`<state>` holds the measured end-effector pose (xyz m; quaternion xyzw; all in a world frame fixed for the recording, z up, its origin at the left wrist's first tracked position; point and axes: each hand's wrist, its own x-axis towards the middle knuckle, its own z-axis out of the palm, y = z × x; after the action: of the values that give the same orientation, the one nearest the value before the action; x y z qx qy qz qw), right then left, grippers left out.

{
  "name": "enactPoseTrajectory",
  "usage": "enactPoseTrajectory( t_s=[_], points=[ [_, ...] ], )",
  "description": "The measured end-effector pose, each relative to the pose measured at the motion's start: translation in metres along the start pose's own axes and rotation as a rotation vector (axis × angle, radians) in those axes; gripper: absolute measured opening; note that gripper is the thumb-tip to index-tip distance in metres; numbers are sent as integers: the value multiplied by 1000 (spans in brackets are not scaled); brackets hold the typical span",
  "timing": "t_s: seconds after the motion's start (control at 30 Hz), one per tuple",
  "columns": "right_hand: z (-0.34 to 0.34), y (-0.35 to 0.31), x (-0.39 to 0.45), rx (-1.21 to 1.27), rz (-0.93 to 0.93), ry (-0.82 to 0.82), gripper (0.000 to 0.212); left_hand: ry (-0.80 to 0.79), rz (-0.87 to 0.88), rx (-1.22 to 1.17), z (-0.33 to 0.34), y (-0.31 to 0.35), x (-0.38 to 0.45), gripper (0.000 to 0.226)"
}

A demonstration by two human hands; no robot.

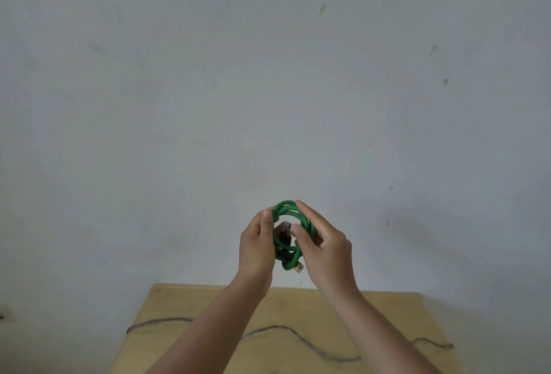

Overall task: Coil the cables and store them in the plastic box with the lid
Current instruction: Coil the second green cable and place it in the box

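A green cable (pixel 286 209) is wound into a small coil and held up in the air in front of the wall, above the table's far edge. My left hand (pixel 256 247) grips the coil's left side and my right hand (pixel 323 247) pinches its right side with thumb and fingers. A metal plug end (pixel 298 268) of the cable sticks out below the coil. A thin grey cable (pixel 283 329) lies loose in waves across the wooden table (pixel 387 314). No plastic box is in view.
The small light wooden table stands against a plain grey-white wall (pixel 268 75). The grey cable's ends hang past the table's left and right edges. The floor beside the table is out of view.
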<state>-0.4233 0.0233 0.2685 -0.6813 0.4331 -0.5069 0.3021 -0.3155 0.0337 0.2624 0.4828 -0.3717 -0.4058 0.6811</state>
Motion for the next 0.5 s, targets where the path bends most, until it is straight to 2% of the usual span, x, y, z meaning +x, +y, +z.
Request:
enactPoseTrajectory(
  t_s=[0.27,0.5],
  points=[
    [20,25,-53,73,262,53,35,-154,-145,89,-39,-47,-30,35],
    [27,66,-125,71,401,33,35,-65,-239,232,-60,-104,-89,20]
  ],
)
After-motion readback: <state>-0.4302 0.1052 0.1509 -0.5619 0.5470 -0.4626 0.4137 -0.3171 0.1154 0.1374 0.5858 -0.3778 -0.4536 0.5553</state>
